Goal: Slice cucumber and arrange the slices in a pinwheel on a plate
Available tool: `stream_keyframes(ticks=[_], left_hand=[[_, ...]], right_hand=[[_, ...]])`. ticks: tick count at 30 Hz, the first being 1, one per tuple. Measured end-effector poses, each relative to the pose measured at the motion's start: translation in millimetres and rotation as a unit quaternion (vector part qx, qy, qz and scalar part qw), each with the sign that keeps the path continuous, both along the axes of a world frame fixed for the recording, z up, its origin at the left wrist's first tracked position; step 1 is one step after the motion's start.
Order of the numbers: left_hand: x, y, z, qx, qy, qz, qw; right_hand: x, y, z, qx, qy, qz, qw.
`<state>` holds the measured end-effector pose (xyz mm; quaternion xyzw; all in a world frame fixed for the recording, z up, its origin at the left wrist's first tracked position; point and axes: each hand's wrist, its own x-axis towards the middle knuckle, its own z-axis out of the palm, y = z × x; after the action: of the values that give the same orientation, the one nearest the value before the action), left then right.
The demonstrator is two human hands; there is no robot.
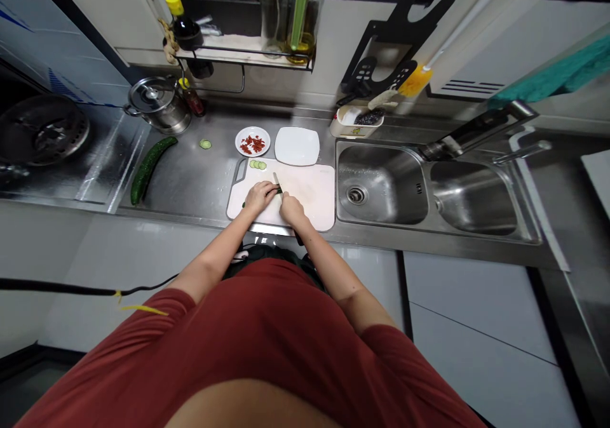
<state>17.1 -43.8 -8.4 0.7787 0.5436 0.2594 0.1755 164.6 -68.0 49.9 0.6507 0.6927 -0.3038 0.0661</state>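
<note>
My left hand (260,196) is curled down in a firm claw over a short piece of cucumber (279,190), pinning it to a white plastic cutting board (318,207). Dark green skin shows just past my fingers. My right hand (292,211) is clenched around a kitchen knife (276,179), with its pale blade rising just ahead of my knuckles and close beside my left hand (the handle is buried in my grip, so I can't make it out).

As for what's done, a short overlapping row of thin cucumber slices (258,165) sits on the board just ahead of my left hand, and a lone slice (205,143) lies on the steel counter (212,183) farther ahead and to the left. As for what's left, the piece under my hands is uncut at least in part, and a long cucumber (152,169) lies on the counter well to the left of my left hand, showing no cuts that I can see.

Straight ahead of my hands, beyond the board, are a small round plate (264,137) holding chopped red pieces and a square white plate (296,146) right beside it. A steel sink (381,183) lies to the right of my right hand (its bowl looks dry from here), and a lidded steel pot (171,120) sits far ahead to the left.
</note>
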Motion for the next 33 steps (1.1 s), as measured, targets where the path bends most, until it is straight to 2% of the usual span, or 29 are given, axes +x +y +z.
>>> stream_keyframes(ticks=[4, 13, 26, 33], left_hand=[[-1, 0, -1.2, 0.004, 0.002, 0.0, 1.0], [-1, 0, -0.5, 0.003, -0.002, 0.002, 1.0], [0, 1, -1.9, -0.004, -0.007, 0.002, 1.0], [-1, 0, 0.1, -0.005, -0.007, 0.001, 1.0]], right_hand=[[-1, 1, 1.5, 0.001, 0.001, -0.001, 1.0], [17, -24, -0.7, -0.022, -0.006, 0.006, 1.0], [7, -9, -2.1, -0.014, -0.01, 0.005, 1.0], [13, -18, -1.4, -0.017, -0.014, 0.004, 1.0]])
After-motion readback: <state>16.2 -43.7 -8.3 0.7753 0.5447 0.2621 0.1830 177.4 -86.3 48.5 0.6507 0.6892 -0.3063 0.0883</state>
